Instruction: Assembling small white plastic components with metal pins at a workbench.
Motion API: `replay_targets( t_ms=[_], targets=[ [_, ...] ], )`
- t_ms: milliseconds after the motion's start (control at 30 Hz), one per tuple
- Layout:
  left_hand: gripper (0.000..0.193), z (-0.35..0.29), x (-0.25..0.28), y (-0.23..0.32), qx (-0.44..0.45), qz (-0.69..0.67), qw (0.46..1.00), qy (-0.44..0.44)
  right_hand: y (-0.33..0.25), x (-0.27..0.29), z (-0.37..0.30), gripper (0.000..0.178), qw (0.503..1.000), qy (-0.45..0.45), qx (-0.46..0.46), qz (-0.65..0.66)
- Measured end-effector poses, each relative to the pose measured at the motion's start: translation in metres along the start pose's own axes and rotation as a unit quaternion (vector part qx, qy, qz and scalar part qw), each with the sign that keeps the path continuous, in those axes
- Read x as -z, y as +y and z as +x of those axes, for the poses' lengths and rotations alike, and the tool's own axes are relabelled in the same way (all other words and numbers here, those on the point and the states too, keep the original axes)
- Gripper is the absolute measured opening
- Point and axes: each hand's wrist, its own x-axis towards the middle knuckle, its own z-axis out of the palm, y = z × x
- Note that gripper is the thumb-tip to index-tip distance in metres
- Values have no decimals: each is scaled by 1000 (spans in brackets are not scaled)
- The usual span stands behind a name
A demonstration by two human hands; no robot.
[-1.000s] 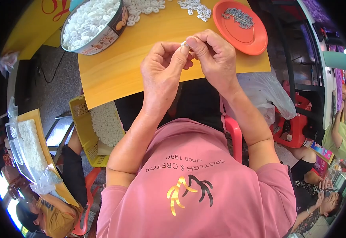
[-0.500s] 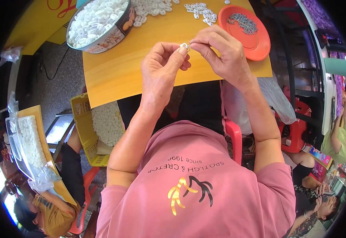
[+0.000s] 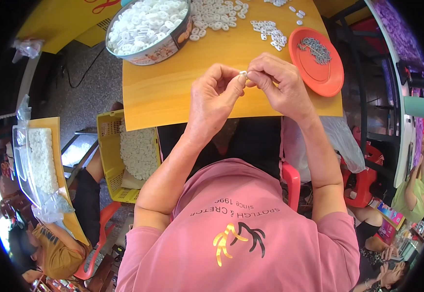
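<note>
Above the yellow table (image 3: 173,92), my two hands meet at the fingertips. My left hand (image 3: 213,100) pinches a small white plastic piece (image 3: 243,73) between thumb and forefinger. My right hand (image 3: 282,87) is closed, thumb against forefinger, touching the piece's right side; whatever it grips is hidden by the fingers. To the right lies an orange-red oval plate (image 3: 329,83) with a heap of small grey metal pins or nails (image 3: 317,51). A round tin (image 3: 156,54) at the far left is heaped with white oval pieces having holes (image 3: 146,24). More such pieces (image 3: 216,17) lie loose beside it.
Smaller clusters of white pieces (image 3: 269,33) lie near the plate. Below the table's left edge stands a yellow crate (image 3: 106,160) with white pieces. A red chair arm (image 3: 291,185) and clear plastic bag (image 3: 345,146) are at my right. Other people sit at both sides.
My right fingertips have closed in against the white piece, covering more of it. The whole view has shifted, so the table and hands appear lower and further right.
</note>
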Motion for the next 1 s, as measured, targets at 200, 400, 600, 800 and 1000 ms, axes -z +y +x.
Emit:
replay_targets(
  t_ms=[200, 400, 600, 800, 1000],
  targets=[
    [13, 9, 31, -17, 8, -33, 998, 55, 15, -25, 23, 12, 994, -46, -90, 47],
    [14, 9, 63, -19, 0, -74, 987, 141, 53, -60, 85, 16, 987, 69, 78, -119],
    [13, 2, 72, -21, 6, -90, 986, 142, 68, -87, 98, 15, 948, 34, 64, -311],
    [13, 0, 73, -21, 12, -106, 985, 133, 62, -74, 71, 14, 944, 20, 80, -320],
    [14, 5, 61, -23, 26, -115, 988, 104, 69, -51, 48, 11, 956, 42, 101, -274]
  ],
)
